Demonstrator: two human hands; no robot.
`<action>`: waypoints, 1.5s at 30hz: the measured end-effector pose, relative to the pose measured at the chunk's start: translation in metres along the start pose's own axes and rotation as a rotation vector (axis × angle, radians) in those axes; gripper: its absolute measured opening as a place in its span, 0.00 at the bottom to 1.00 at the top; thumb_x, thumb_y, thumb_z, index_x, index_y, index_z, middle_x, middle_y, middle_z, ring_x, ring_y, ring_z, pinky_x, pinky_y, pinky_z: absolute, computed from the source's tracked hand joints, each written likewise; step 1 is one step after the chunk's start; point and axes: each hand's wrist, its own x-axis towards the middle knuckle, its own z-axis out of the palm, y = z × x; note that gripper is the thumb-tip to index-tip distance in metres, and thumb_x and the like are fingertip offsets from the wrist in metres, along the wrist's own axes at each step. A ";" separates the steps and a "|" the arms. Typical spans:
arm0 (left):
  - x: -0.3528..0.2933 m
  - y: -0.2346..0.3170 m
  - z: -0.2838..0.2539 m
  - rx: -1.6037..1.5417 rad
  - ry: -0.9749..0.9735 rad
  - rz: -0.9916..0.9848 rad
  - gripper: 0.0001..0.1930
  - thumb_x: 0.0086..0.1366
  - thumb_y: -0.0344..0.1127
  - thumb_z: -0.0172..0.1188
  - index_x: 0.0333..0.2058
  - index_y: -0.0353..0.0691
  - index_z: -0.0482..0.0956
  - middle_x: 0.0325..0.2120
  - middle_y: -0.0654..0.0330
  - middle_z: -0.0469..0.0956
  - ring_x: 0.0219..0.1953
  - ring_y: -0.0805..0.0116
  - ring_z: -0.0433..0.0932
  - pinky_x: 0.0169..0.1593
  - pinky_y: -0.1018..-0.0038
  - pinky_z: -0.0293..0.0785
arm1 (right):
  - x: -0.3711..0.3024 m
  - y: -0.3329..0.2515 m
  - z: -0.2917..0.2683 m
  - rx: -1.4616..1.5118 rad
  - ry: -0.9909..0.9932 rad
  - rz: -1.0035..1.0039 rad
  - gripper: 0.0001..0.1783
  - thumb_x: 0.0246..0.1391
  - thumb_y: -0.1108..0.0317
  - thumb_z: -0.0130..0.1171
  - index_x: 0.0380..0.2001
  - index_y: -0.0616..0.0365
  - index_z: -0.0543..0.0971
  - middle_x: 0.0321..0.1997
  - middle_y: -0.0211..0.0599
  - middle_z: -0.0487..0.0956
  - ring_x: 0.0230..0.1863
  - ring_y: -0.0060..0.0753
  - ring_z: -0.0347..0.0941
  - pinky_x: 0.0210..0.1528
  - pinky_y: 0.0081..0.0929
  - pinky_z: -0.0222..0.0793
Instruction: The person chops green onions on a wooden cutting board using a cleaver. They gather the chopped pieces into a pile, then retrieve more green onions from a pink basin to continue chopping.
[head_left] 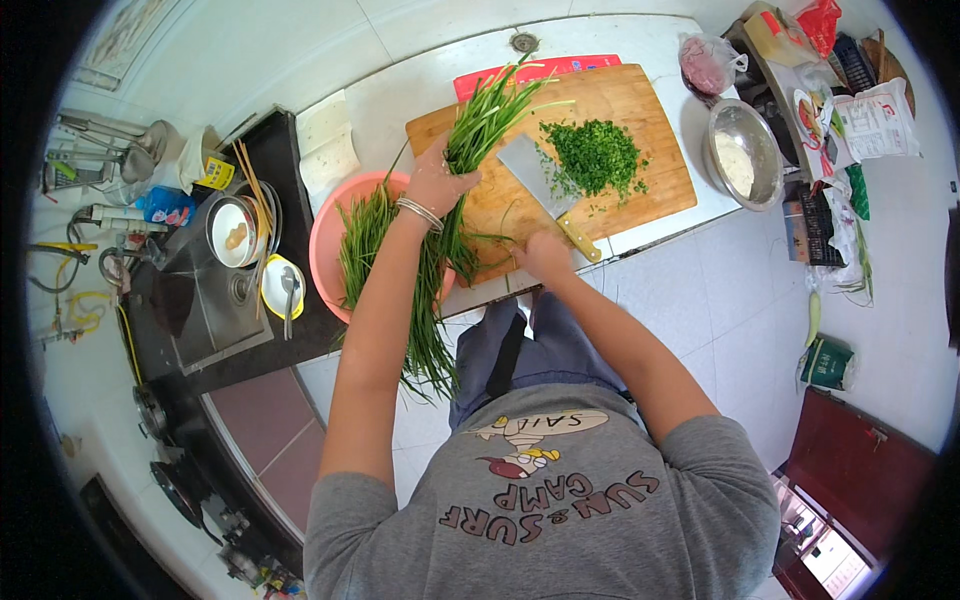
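My left hand is wrapped round a thick bunch of garlic chives, white ends pointing away. Their long green leaves trail down past a pink basin that holds more chives. Near the front edge of the wooden cutting board, my right hand has its fingers curled; what they pinch, if anything, is too small to make out. Just right of it lies a cleaver, its wooden handle overhanging the board's edge. Beyond the blade sits a pile of chopped chives.
A metal bowl of flour and a bagged pink lump stand right of the board. A red flat box lies behind it. Leftward are a sink, stacked bowls with chopsticks and a yellow-rimmed dish with a spoon.
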 end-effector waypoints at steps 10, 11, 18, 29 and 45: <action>0.002 -0.003 0.008 0.086 -0.056 -0.040 0.36 0.43 0.36 0.67 0.53 0.32 0.66 0.35 0.42 0.77 0.38 0.52 0.78 0.43 0.67 0.72 | 0.015 0.000 0.001 0.003 0.007 -0.011 0.12 0.40 0.61 0.62 0.25 0.59 0.80 0.30 0.45 0.80 0.32 0.45 0.77 0.34 0.38 0.73; 0.000 0.006 0.008 0.153 -0.078 -0.040 0.35 0.43 0.35 0.67 0.52 0.32 0.66 0.35 0.42 0.77 0.38 0.52 0.78 0.43 0.67 0.72 | 0.017 0.007 -0.015 0.072 0.035 0.002 0.11 0.40 0.63 0.62 0.25 0.59 0.80 0.30 0.44 0.80 0.32 0.44 0.77 0.33 0.37 0.73; -0.001 0.022 0.031 0.059 -0.228 0.103 0.34 0.44 0.32 0.67 0.52 0.33 0.67 0.37 0.47 0.77 0.41 0.57 0.77 0.47 0.69 0.71 | 0.028 0.012 -0.158 0.944 0.077 -0.284 0.05 0.44 0.73 0.59 0.27 0.64 0.79 0.25 0.39 0.80 0.26 0.23 0.72 0.31 0.22 0.69; 0.007 0.042 0.053 -0.383 -0.351 -0.210 0.27 0.46 0.27 0.70 0.47 0.36 0.71 0.40 0.61 0.77 0.40 0.74 0.74 0.45 0.76 0.71 | 0.028 -0.003 -0.178 1.325 0.113 -0.365 0.03 0.51 0.73 0.57 0.26 0.61 0.75 0.23 0.23 0.73 0.24 0.13 0.65 0.28 0.15 0.61; 0.001 0.031 0.040 -0.174 -0.115 -0.256 0.33 0.48 0.25 0.67 0.54 0.33 0.66 0.42 0.59 0.76 0.43 0.73 0.73 0.47 0.75 0.70 | 0.021 0.087 -0.026 -0.124 0.223 0.008 0.32 0.46 0.56 0.59 0.54 0.55 0.62 0.38 0.50 0.75 0.38 0.51 0.75 0.41 0.46 0.71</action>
